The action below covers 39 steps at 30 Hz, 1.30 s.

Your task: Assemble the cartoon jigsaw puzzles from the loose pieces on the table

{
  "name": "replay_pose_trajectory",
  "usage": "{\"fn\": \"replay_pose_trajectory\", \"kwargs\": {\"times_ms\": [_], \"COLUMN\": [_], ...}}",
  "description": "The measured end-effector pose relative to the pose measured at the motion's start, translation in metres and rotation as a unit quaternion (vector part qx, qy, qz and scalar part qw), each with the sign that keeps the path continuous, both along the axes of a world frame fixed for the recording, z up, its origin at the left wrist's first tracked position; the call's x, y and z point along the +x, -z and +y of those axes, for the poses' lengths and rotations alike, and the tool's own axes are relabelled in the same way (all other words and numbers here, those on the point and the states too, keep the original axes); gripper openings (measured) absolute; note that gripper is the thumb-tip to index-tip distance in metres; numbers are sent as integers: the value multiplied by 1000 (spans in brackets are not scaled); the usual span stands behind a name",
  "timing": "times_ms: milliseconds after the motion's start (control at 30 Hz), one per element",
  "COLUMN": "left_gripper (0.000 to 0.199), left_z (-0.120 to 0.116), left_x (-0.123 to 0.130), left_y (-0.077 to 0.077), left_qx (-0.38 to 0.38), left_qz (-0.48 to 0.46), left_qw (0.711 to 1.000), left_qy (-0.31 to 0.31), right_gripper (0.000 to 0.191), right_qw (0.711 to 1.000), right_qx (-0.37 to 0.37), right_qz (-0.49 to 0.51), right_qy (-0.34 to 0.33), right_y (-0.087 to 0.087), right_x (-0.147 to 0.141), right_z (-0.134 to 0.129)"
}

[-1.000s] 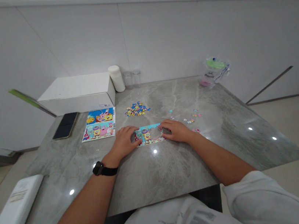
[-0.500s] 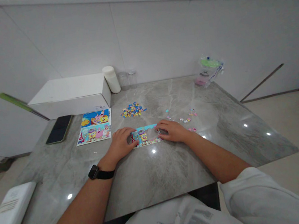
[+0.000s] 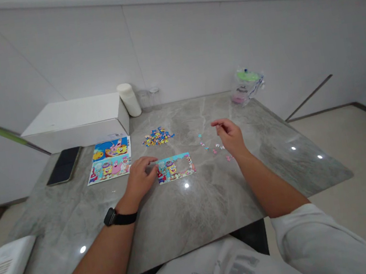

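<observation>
A partly filled jigsaw puzzle (image 3: 171,169) lies flat on the grey table, with a gap right of its middle. My left hand (image 3: 141,175) rests at its left edge, fingers apart and holding nothing. Over the loose pieces (image 3: 215,150) to the right is my right hand (image 3: 230,135), its thumb and fingers drawn together; whatever is between them is too small to make out. Behind the puzzle sits a heap of blue and yellow pieces (image 3: 157,137). The printed picture sheet (image 3: 109,161) lies left of the heap.
A black phone (image 3: 65,165) and a white box (image 3: 75,125) are at the left. Beside the box stand a white bottle (image 3: 129,101) and clear glasses (image 3: 155,98). A plastic bag (image 3: 246,86) sits at the back right, a white case (image 3: 9,270) at the front left.
My right hand has left the puzzle's right edge and moved right and away from me, over the loose pieces. My left hand stays at the left edge. The whole view has shifted slightly.
</observation>
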<state>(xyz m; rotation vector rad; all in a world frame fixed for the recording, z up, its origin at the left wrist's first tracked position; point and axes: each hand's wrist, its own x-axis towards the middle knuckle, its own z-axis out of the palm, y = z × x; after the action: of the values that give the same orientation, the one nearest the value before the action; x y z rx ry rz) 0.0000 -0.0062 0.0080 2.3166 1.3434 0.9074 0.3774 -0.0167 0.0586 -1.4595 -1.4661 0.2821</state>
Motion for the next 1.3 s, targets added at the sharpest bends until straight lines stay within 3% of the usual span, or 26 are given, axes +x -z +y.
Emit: {"fn": "replay_pose_trajectory", "kwargs": {"times_ms": [133, 233, 467, 633, 733, 833, 1000, 1300], "left_gripper": [23, 23, 25, 27, 26, 25, 25, 24], "left_z": [-1, -1, -1, 0, 0, 0, -1, -3], "left_x": [0, 0, 0, 0, 0, 1, 3, 5], "left_y": [-1, -1, -1, 3, 5, 5, 3, -1], "left_qx": [-7, -9, -8, -21, -19, -22, -27, -31], "left_qz": [-9, -13, -25, -26, -33, -43, -46, -44], "left_qw": [1000, 1000, 1000, 999, 999, 999, 998, 999], "left_qy": [-8, -15, -15, -10, -14, -17, -15, -7], "right_gripper": [34, 35, 34, 30, 26, 20, 17, 24], "right_qw": [997, 992, 978, 969, 969, 965, 929, 897], "right_qx": [17, 27, -10, -39, -61, -87, -116, -154], "right_qz": [20, 11, -32, -112, -167, -239, -332, -374], "right_qy": [78, 120, 206, 217, 171, 59, -114, -176], "right_y": [-16, -19, 8, 23, 26, 32, 46, 50], "right_x": [33, 59, 111, 131, 121, 95, 50, 32], "right_z": [-1, -3, 5, 8, 9, 12, 14, 12]}}
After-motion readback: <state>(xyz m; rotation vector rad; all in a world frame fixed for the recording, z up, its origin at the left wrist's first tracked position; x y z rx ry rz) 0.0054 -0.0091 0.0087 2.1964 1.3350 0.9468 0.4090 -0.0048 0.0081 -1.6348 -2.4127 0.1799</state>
